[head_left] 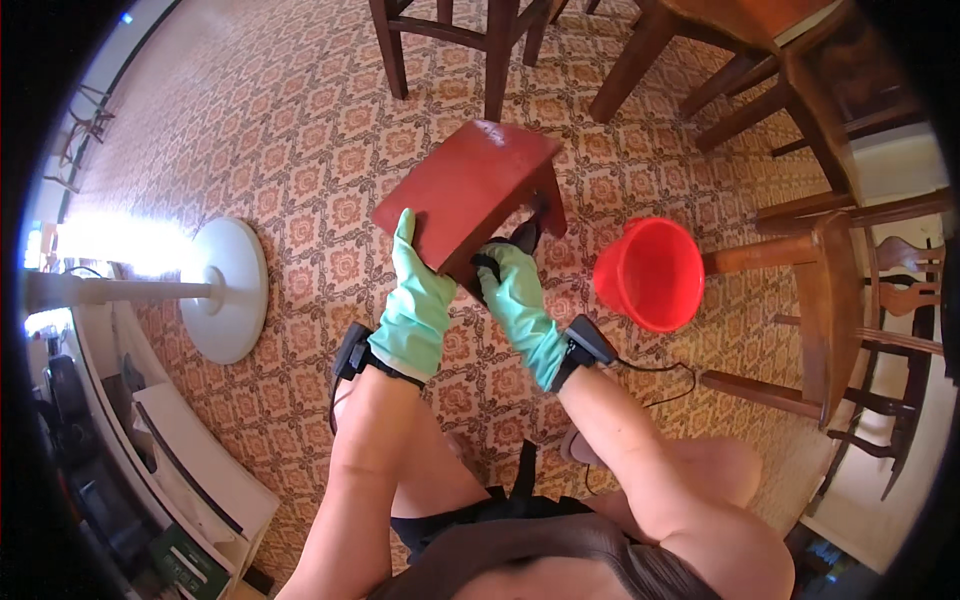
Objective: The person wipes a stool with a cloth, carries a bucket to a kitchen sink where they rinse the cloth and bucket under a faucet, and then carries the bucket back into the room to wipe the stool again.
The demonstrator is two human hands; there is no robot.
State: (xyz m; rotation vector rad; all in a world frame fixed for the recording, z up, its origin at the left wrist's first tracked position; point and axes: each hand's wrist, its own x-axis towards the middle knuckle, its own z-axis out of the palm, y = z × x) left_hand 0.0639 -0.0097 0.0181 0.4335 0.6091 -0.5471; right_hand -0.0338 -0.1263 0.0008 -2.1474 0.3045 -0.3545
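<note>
A small red wooden stool (470,185) is tilted in front of me, its flat seat facing up and to the left. My left hand (418,305), in a mint-green rubber glove, grips the near edge of the seat with the thumb on top. Gloved the same way, my right hand (512,285) is closed around a dark cloth (525,236) at the stool's underside, beside a leg. The seat partly hides the cloth and the stool's inner side.
A red plastic bucket (655,275) stands right of the stool. Wooden chairs (825,310) line the right, and more chair legs (497,60) stand ahead. A round white pedestal base (228,290) is on the left. The patterned floor (310,330) runs beneath.
</note>
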